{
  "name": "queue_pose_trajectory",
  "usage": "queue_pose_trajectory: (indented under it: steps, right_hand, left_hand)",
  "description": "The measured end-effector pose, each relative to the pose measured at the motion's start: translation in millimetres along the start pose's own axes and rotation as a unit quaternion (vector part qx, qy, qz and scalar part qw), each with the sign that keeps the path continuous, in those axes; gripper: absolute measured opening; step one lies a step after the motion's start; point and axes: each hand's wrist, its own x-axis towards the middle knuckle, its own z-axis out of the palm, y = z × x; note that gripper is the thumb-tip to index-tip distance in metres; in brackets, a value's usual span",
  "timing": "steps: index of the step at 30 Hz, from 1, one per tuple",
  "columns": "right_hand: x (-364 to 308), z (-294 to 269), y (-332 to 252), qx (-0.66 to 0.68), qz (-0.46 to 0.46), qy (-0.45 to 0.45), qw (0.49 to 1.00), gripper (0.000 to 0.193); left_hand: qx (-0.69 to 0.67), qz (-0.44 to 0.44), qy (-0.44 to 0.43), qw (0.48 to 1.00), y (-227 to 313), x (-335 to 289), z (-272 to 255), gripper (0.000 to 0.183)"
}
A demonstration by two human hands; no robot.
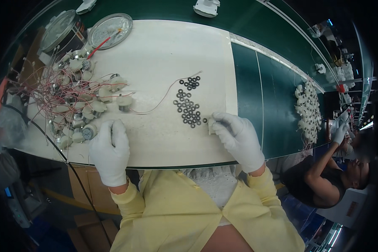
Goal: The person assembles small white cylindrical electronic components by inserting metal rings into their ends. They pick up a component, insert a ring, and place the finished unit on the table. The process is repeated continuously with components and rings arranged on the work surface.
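Note:
My left hand (109, 153), in a white glove, is closed on the pale work mat (155, 145), near the pile of small motors. Its fingertips are pressed together, and what they hold, if anything, is hidden. My right hand (239, 143), also gloved, pinches a small cream-white plastic part (211, 126), mostly covered by the fingers. One dark ring (205, 120) lies right beside that part. Left of it spreads a group of small dark rings (189, 107). A single motor with a cream cap (124, 102) rests mid-left, and a thin pink wire curves away from it toward the rings.
Motors with tangled pink wires (71, 92) are heaped at the left. Behind them stand a tin can (63, 33) and a round lid (110, 31) with a red-handled brush (100, 47). Cream parts (308, 109) cluster on the green surface at right, near a co-worker (323, 180).

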Motion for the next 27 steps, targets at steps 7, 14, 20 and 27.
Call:
queue_pose_trajectory:
  steps: [7, 14, 20, 27]
  right_hand:
    - [7, 15, -8, -0.173, -0.045, 0.056, 0.982, 0.016]
    - [6, 24, -19, -0.22, 0.012, 0.088, 0.971, 0.018]
    - [-17, 7, -25, -0.301, -0.012, 0.036, 0.953, 0.016]
    - [-20, -2, -28, -0.31, 0.013, 0.003, 0.951, 0.019]
  left_hand:
    - [-0.028, 0.023, 0.006, 0.999, 1, 1, -1, 0.009]
    - [-0.031, 0.026, 0.012, 0.999, 0, -2, -1, 0.01]
    - [-0.031, 0.022, 0.01, 0.999, -4, -3, -3, 0.01]
    - [-0.033, -0.055, -0.051, 0.997, -9, -11, -2, 0.021]
